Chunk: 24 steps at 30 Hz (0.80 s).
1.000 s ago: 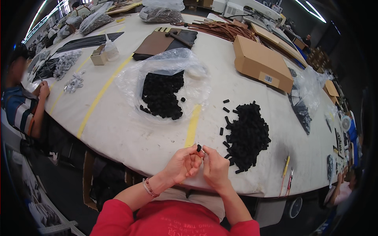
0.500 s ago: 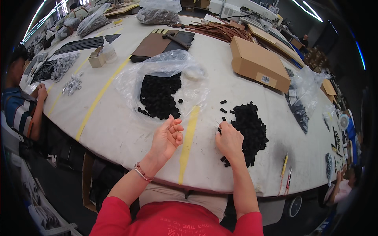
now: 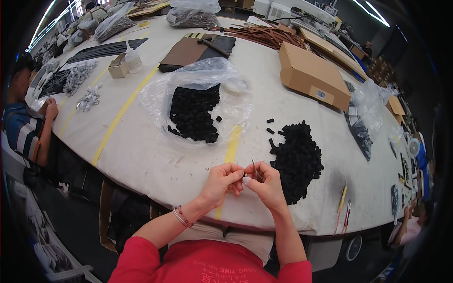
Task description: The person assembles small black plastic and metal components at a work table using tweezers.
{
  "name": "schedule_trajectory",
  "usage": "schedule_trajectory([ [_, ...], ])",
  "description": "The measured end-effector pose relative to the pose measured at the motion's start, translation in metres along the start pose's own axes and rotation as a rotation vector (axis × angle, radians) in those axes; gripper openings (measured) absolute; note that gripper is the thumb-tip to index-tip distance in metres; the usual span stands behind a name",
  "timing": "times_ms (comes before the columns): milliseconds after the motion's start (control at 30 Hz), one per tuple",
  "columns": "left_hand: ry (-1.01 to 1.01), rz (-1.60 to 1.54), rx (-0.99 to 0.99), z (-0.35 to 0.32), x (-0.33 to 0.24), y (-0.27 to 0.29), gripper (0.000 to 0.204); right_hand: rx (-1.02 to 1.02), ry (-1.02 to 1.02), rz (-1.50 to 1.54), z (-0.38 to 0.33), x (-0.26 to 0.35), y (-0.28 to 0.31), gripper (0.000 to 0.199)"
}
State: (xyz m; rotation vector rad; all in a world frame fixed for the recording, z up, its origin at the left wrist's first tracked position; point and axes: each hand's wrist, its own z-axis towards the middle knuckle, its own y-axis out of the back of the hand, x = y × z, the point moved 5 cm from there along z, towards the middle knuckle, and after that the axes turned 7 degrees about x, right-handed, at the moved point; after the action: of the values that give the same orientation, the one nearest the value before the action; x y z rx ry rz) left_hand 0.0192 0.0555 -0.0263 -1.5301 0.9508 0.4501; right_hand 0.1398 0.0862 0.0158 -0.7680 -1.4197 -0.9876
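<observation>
Left hand pinches what seems one small black piece, right hand gripping one thin metal tool.

Small dark piece mostly hidden by the fingers; shape unclear. Pointed tool: lower end lost in right hand. Red shirt cut by lower edge. Co-worker at left: hands' contents too small to tell.
</observation>
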Motion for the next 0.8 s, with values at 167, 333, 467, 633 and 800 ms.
schedule_trajectory([
  [167,-0.053,0.188,0.169,-0.005,-0.011,-0.005,0.011,0.173,-0.254,0.233,-0.009,-0.003,0.002,0.011],
  [333,-0.096,0.342,0.154,-0.009,-0.012,-0.008,0.011,0.225,-0.25,0.127,-0.01,-0.005,0.001,0.009],
  [467,-0.183,0.286,0.033,-0.012,-0.008,-0.011,0.011,0.086,-0.06,-0.237,-0.012,0.001,-0.002,0.008],
  [633,-0.276,0.536,-0.1,-0.018,-0.009,-0.011,0.009,-0.094,0.031,-0.328,-0.013,0.009,-0.006,0.008],
  [800,-0.863,1.223,-0.111,-0.032,-0.025,-0.029,0.01,-0.119,0.047,-0.384,-0.015,0.01,-0.007,0.007],
])
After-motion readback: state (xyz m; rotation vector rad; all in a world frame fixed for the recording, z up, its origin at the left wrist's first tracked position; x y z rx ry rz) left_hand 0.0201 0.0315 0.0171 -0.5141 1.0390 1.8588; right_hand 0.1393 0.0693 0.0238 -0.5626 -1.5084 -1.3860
